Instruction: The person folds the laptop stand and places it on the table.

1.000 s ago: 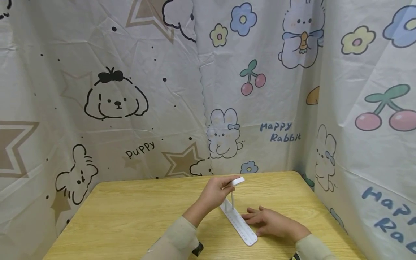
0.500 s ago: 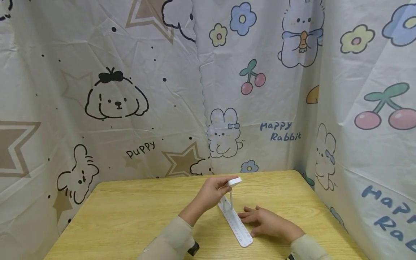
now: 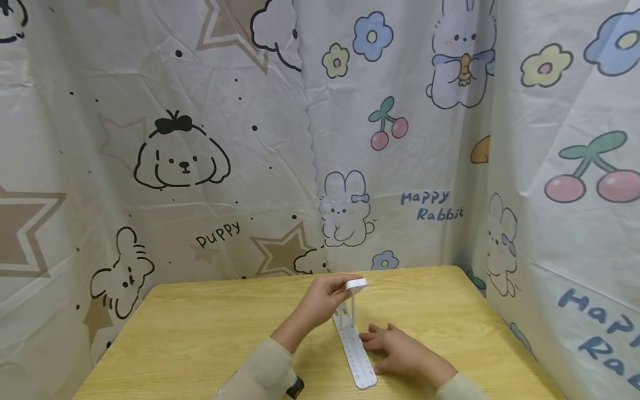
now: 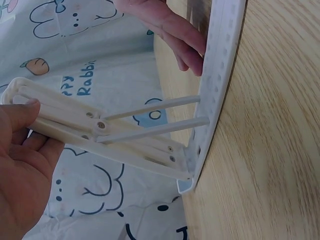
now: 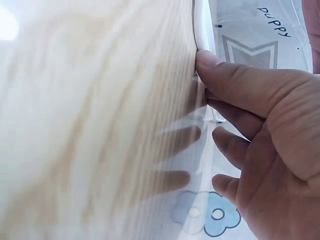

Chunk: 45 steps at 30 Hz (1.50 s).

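Observation:
A white folding stand rests on the table, its long base (image 3: 358, 361) flat and dotted with rows of small marks. From the base's far end an arm (image 4: 50, 100) rises at a slant, propped by two thin struts (image 4: 155, 129). My left hand (image 3: 320, 303) pinches the raised end of this arm between thumb and fingers. On the base's right side lies my right hand (image 3: 402, 350), low over the table with fingers extended. In the right wrist view its thumb (image 5: 235, 80) touches the white edge of the base.
The wooden table (image 3: 210, 333) has its far edge close to a hanging curtain (image 3: 270, 139) printed with cartoon animals, stars and flowers. More curtain (image 3: 565, 239) hangs along the right side.
The base's near end has swung left, so the stand points more directly toward me. Both hands have shifted slightly left along with it; the arm stays raised in my left hand.

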Motion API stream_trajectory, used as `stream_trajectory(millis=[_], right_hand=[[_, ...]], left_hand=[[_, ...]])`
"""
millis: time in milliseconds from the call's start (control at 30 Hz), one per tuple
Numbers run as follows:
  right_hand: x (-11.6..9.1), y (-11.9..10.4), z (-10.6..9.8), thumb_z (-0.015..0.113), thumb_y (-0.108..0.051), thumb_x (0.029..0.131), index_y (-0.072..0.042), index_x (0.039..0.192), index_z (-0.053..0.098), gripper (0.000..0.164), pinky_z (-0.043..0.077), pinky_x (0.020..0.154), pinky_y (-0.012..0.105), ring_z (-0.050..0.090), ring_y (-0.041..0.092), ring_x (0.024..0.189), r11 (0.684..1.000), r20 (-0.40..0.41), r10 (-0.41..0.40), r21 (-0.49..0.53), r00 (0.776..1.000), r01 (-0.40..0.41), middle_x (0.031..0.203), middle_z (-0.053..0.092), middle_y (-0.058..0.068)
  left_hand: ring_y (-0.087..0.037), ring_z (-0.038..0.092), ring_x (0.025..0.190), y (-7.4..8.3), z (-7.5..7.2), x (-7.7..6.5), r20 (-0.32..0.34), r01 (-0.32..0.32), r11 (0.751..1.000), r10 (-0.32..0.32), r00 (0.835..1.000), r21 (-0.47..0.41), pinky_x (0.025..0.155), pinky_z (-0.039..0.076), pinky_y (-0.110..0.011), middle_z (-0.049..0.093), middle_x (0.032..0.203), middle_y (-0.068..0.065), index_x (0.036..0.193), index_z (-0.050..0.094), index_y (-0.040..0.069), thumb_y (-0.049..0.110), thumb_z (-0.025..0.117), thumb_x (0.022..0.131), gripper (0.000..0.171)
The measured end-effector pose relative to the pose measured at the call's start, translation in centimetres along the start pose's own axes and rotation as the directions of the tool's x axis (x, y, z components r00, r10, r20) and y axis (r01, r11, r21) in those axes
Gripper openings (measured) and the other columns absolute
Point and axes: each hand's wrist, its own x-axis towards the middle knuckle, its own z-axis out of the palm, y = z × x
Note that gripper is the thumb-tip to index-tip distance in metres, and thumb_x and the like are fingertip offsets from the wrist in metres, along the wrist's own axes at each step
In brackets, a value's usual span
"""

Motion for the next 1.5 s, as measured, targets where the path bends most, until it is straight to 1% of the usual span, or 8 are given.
stream_trajectory(millis=[167, 400, 600, 867, 1000, 1133, 1300, 1500], right_hand=[[-0.1, -0.4, 0.8, 0.083, -0.028, 0.081, -0.014, 0.136, 0.067, 0.058, 0.018, 0.115, 0.077, 0.039, 0.045, 0.146, 1.000, -0.016, 0.014, 0.017, 1.000, -0.014, 0.149, 0.057, 0.007], [0.3, -1.0, 1.4, 0.083, -0.030, 0.082, -0.007, 0.136, 0.066, 0.062, 0.016, 0.115, 0.077, 0.037, 0.045, 0.146, 0.999, -0.052, 0.022, 0.037, 0.998, -0.020, 0.151, 0.054, 0.009], [0.9, -1.6, 2.0, 0.085, -0.034, 0.080, -0.004, 0.135, 0.066, 0.065, 0.015, 0.115, 0.078, 0.036, 0.044, 0.147, 0.997, -0.053, 0.054, 0.066, 0.997, -0.051, 0.153, 0.053, 0.010], [1.3, -2.1, 2.1, 0.086, -0.034, 0.078, -0.004, 0.133, 0.067, 0.066, 0.015, 0.116, 0.077, 0.037, 0.044, 0.147, 0.995, -0.064, 0.070, 0.071, 0.995, -0.066, 0.153, 0.053, 0.010], [1.2, -1.8, 2.0, 0.085, -0.035, 0.079, -0.004, 0.134, 0.066, 0.066, 0.012, 0.117, 0.075, 0.034, 0.044, 0.149, 0.991, -0.052, 0.076, 0.113, 0.996, -0.070, 0.154, 0.052, 0.008], [1.3, -1.6, 1.7, 0.084, -0.035, 0.081, -0.009, 0.133, 0.069, 0.060, 0.012, 0.119, 0.072, 0.031, 0.042, 0.151, 0.978, -0.042, 0.105, 0.184, 0.994, -0.096, 0.154, 0.053, 0.006], [1.6, -1.4, 0.9, 0.083, -0.029, 0.084, -0.011, 0.134, 0.069, 0.054, 0.018, 0.120, 0.070, 0.030, 0.044, 0.151, 0.956, -0.077, 0.154, 0.264, 0.985, -0.129, 0.154, 0.051, 0.010], [2.8, -0.9, 0.1, 0.082, -0.023, 0.087, -0.007, 0.134, 0.066, 0.053, 0.028, 0.119, 0.065, 0.037, 0.045, 0.146, 0.945, -0.145, 0.187, 0.298, 0.972, -0.137, 0.154, 0.050, 0.016]], left_hand=[[-0.018, 0.065, 0.122, -0.5, 0.0, -0.3, 0.002, 0.012, 0.999, -0.012, 1.000, -0.032, 0.101, 0.054, -0.031, 0.069, 0.132, 0.003, 0.124, 0.074, 0.021, 0.002, 0.065, 0.099, 0.033], [-0.018, 0.063, 0.125, -0.7, -0.6, -0.3, 0.006, -0.040, 0.998, 0.041, 0.999, -0.056, 0.105, 0.053, -0.034, 0.070, 0.131, 0.003, 0.125, 0.074, 0.019, 0.003, 0.064, 0.100, 0.031], [-0.015, 0.063, 0.124, -0.9, -1.0, -0.6, 0.002, -0.014, 0.996, 0.014, 1.000, -0.090, 0.104, 0.053, -0.033, 0.071, 0.129, 0.007, 0.123, 0.075, 0.021, 0.004, 0.065, 0.099, 0.031], [-0.016, 0.064, 0.123, -1.1, -1.2, -0.7, -0.016, 0.016, 0.997, -0.018, 1.000, -0.075, 0.105, 0.053, -0.037, 0.072, 0.126, 0.004, 0.124, 0.074, 0.020, 0.005, 0.065, 0.099, 0.030], [-0.016, 0.064, 0.123, -1.1, -1.2, -0.8, -0.019, 0.025, 0.997, -0.026, 0.999, -0.073, 0.105, 0.053, -0.039, 0.072, 0.125, 0.004, 0.123, 0.074, 0.021, 0.005, 0.065, 0.100, 0.029], [-0.018, 0.064, 0.125, -1.0, -1.1, -0.8, -0.023, 0.039, 0.997, -0.041, 0.999, -0.071, 0.105, 0.054, -0.041, 0.073, 0.124, 0.004, 0.122, 0.075, 0.021, 0.007, 0.064, 0.100, 0.028], [-0.019, 0.063, 0.125, -0.9, -1.1, -0.9, -0.026, 0.057, 0.995, -0.059, 0.998, -0.085, 0.105, 0.053, -0.041, 0.073, 0.122, 0.005, 0.121, 0.075, 0.020, 0.008, 0.066, 0.100, 0.026], [-0.022, 0.063, 0.125, -0.8, -1.2, -0.6, -0.031, 0.055, 0.994, -0.058, 0.998, -0.098, 0.102, 0.055, -0.041, 0.072, 0.125, 0.002, 0.116, 0.076, 0.017, 0.006, 0.067, 0.099, 0.022]])
